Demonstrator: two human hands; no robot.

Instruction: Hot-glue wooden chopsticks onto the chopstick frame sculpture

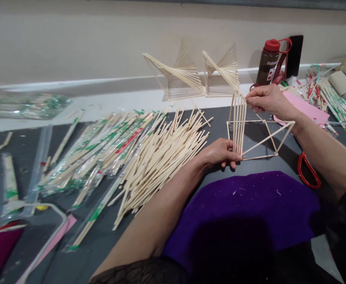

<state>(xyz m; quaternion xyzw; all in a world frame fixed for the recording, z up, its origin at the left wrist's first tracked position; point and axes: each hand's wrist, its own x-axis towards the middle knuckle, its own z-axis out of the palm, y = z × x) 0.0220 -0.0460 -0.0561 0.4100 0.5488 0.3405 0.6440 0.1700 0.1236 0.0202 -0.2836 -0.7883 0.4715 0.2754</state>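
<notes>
While left hand [220, 154] pinches the stick frame [251, 130] at its base, right hand [266, 99] grips the upright sticks' tops; loose chopstick pile [158, 157] lies left of both grips.

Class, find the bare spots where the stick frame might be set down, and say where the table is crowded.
Bare: the dark table left of the wrapped chopsticks; the white ledge behind them; the purple cloth in front of the frame. Crowded: the loose sticks mid-table, and wrappers by the bottle at right.
</notes>
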